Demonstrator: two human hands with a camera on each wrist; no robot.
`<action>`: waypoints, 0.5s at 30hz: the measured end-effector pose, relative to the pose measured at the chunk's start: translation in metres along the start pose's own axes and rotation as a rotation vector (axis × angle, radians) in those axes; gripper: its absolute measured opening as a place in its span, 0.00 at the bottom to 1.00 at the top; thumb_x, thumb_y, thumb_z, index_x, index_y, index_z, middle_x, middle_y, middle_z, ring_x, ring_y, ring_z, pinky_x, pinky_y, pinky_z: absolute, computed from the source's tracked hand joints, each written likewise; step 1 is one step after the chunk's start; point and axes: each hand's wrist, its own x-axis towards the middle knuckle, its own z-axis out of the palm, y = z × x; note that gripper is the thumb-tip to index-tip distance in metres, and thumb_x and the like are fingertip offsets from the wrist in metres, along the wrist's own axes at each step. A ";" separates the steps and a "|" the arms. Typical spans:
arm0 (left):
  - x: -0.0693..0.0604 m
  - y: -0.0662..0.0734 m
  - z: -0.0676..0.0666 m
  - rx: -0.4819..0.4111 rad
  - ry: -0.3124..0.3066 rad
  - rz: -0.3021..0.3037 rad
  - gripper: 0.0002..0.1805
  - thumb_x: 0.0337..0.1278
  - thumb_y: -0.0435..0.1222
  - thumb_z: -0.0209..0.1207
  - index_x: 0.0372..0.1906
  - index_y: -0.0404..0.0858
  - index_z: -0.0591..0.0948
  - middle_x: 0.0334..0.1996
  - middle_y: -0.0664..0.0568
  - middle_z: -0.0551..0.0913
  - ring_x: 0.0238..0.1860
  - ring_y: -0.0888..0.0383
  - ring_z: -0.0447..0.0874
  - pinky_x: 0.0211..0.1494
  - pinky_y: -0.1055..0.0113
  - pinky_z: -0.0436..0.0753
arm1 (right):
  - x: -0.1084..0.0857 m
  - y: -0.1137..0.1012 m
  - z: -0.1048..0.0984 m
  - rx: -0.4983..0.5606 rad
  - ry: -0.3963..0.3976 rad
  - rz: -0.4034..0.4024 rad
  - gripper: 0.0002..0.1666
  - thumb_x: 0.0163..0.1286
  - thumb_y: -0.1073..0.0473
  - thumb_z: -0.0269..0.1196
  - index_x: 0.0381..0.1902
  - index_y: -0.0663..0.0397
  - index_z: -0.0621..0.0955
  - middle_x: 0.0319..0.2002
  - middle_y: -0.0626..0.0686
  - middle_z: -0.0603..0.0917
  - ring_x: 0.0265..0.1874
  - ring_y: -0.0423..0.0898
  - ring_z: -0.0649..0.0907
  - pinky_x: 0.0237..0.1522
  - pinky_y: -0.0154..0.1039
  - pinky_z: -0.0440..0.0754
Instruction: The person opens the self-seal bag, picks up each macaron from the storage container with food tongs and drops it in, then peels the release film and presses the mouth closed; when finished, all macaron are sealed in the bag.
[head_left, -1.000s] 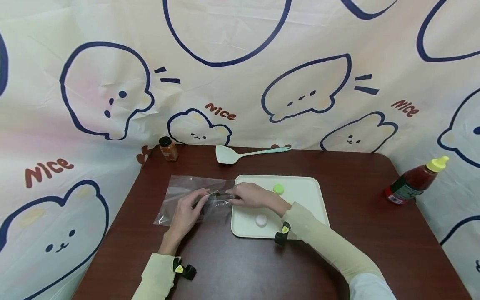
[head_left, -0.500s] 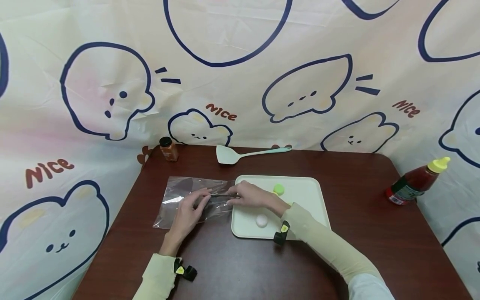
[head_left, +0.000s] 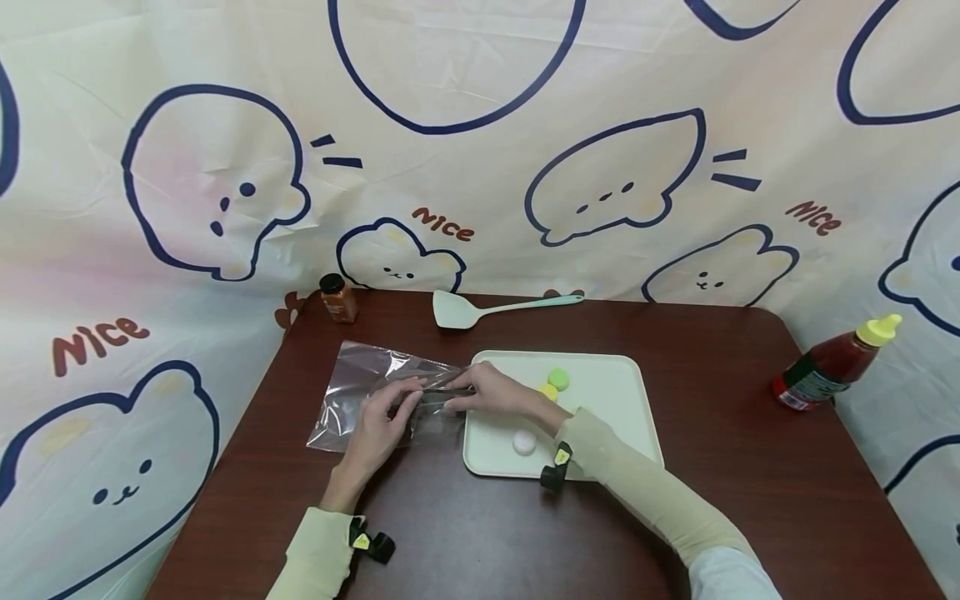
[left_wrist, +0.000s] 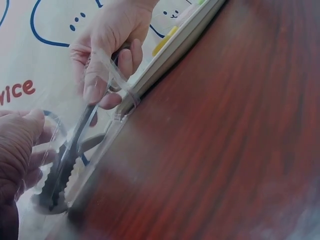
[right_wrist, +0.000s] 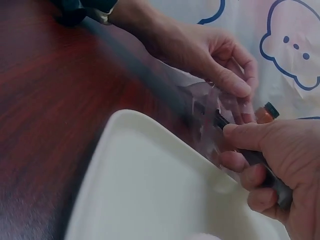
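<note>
Clear plastic bag point(head_left: 360, 377), its mouth pinched by the arched left hand point(head_left: 377, 423), spreads over the broad brown table point(head_left: 480, 533) beside a rectangular cream tray point(head_left: 607, 417) bearing three small round pieces point(head_left: 524, 442). Left wrist: one pair of dark tongs point(left_wrist: 60, 172), tips seemingly inside the bag. Right wrist: right hand point(right_wrist: 282, 165) curls round the handle point(right_wrist: 255, 159), near the tray's edge.

The lettering "NICE" point(head_left: 101, 343) appears three times in brown-red on the backdrop point(head_left: 480, 179); the label point(head_left: 810, 385) on the red bottle point(head_left: 840, 357) is too small to read.
</note>
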 end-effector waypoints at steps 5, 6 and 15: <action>0.001 0.000 0.003 -0.046 0.026 0.043 0.11 0.63 0.23 0.68 0.47 0.36 0.88 0.48 0.46 0.91 0.53 0.45 0.89 0.64 0.77 0.76 | 0.002 -0.004 0.007 0.028 0.033 0.017 0.21 0.71 0.53 0.72 0.56 0.58 0.88 0.47 0.52 0.92 0.26 0.33 0.75 0.29 0.27 0.73; 0.001 0.000 0.003 -0.054 0.031 0.047 0.11 0.63 0.23 0.67 0.47 0.36 0.88 0.48 0.46 0.91 0.53 0.45 0.89 0.63 0.77 0.76 | 0.003 -0.005 0.008 0.038 0.039 0.020 0.21 0.71 0.53 0.72 0.57 0.58 0.88 0.47 0.52 0.92 0.26 0.33 0.75 0.29 0.27 0.73; 0.001 0.000 0.001 -0.064 0.046 0.037 0.10 0.65 0.23 0.66 0.47 0.36 0.88 0.49 0.46 0.91 0.55 0.44 0.89 0.65 0.78 0.76 | 0.005 -0.010 0.009 0.031 0.043 0.044 0.21 0.71 0.54 0.72 0.57 0.58 0.88 0.40 0.48 0.91 0.27 0.32 0.75 0.30 0.26 0.74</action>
